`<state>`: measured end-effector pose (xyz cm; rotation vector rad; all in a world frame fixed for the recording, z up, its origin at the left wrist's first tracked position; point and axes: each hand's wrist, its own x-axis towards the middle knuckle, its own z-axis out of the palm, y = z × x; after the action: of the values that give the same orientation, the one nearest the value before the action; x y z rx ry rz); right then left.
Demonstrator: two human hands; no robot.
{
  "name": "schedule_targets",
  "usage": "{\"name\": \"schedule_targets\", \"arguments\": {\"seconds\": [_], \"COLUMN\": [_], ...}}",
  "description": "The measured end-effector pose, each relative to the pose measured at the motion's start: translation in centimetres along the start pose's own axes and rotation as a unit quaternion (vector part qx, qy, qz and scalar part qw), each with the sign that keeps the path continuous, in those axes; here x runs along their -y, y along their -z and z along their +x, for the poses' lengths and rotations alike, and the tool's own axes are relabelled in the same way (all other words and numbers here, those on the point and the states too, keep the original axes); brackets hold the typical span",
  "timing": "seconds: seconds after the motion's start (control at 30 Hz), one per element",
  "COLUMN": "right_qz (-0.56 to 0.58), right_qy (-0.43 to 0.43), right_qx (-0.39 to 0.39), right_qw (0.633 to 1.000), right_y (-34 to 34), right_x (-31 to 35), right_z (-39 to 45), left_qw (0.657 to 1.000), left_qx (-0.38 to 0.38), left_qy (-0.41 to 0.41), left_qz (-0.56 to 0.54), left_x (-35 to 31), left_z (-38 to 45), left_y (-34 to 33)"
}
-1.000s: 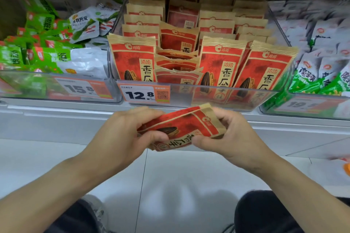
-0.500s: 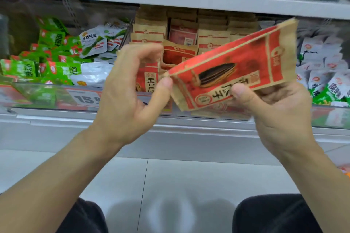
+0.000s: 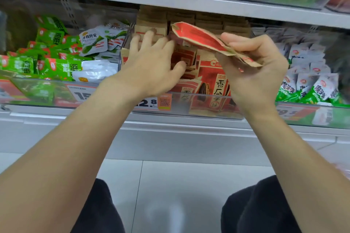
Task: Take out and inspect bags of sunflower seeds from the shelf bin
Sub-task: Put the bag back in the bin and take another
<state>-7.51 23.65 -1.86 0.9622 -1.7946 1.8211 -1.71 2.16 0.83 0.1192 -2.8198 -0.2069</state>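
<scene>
Red-and-kraft paper made up the held bag (image 3: 204, 40) of sunflower seeds, which the right hand (image 3: 253, 70) gripped by 1 end, fingers curled over the top and thumb underneath. The bag lay nearly flat, seen almost edge-on, raised above the clear shelf bin (image 3: 189, 103) with its free end pointing left toward the left hand (image 3: 151, 62). That hand held nothing: its fingers were straight and spread, reaching palm-down into the bin over the upright bags (image 3: 214, 85) stored there. Whether the fingertips touched any packet could not be told, as the area was blurred.

The bin sat on the lower shelf (image 3: 170, 121) directly ahead, with the bags standing in rows, red faces forward and plain brown tops receding to the back. A price label (image 3: 151, 102) on the bin front read in part "2.8", the rest covered by the left wrist, with an orange QR tag beside it.

To the left, a neighbouring bin held green packets (image 3: 28, 62) and white packets (image 3: 94, 39), loosely heaped. To the right, another bin held white-and-green packets (image 3: 310, 83). The upper shelf (image 3: 189, 2) carried further bins of green and red goods. Below, pale floor tiles (image 3: 170, 185) and the person's dark-trousered knees (image 3: 259, 206) were visible.
</scene>
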Motion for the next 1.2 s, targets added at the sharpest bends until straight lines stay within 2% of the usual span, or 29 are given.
{"name": "schedule_targets", "arguments": {"seconds": [0.1, 0.2, 0.37, 0.53, 0.63, 0.73, 0.8, 0.9, 0.97, 1.03, 1.13, 1.2], "right_qz": [-0.040, -0.089, -0.178, -0.283, -0.335, -0.398, -0.397, -0.375, -0.403, -0.423, -0.407, -0.389], "right_qy": [-0.033, -0.052, -0.020, -0.025, -0.066, -0.116, -0.119, -0.086, -0.085, -0.106, -0.152, -0.191], "right_qx": [-0.006, -0.028, -0.023, 0.076, 0.155, 0.192, 0.205, 0.178, 0.201, 0.220, 0.224, 0.229], "right_qw": [0.999, 0.994, 0.984, 0.956, 0.927, 0.889, 0.887, 0.906, 0.889, 0.873, 0.872, 0.872], "right_y": [-3.5, -2.8, -4.0, -4.5, -5.3, -6.1, -6.5, -7.0, -7.2, -7.1, -7.4, -7.7], "right_x": [0.3, -0.4, 0.4, 0.4, 0.0, -0.4, -0.5, -0.8, -1.6, -2.5, -2.9, -3.0], "right_z": [1.1, 1.9, 3.0, 4.2, 4.9, 6.2, 7.0, 7.5, 7.7, 7.9, 8.6, 9.0], "left_qw": [1.000, 1.000, 0.999, 0.999, 0.999, 0.999, 0.999, 0.999, 0.999, 0.997, 0.978, 0.974], "left_qx": [0.004, -0.012, -0.025, -0.035, -0.037, -0.041, -0.042, -0.040, -0.039, -0.049, -0.090, -0.103], "left_qy": [0.005, 0.003, -0.014, -0.014, -0.011, -0.011, -0.010, -0.007, -0.004, 0.010, 0.048, 0.057], "left_qz": [0.005, 0.006, 0.017, 0.025, 0.028, 0.021, 0.021, 0.002, -0.017, -0.066, -0.182, -0.192], "left_x": [-0.1, 0.0, 0.4, 0.6, 0.6, 0.6, 0.6, 0.6, 0.7, 0.7, 1.2, 1.5], "left_z": [-0.1, -0.8, -1.4, -1.7, -1.8, -1.8, -1.7, -1.6, -1.5, -1.3, -0.9, -0.6], "left_y": [0.1, 0.1, -0.1, -0.3, -0.4, -0.4, -0.4, -0.4, -0.5, -0.6, -0.4, -0.5]}}
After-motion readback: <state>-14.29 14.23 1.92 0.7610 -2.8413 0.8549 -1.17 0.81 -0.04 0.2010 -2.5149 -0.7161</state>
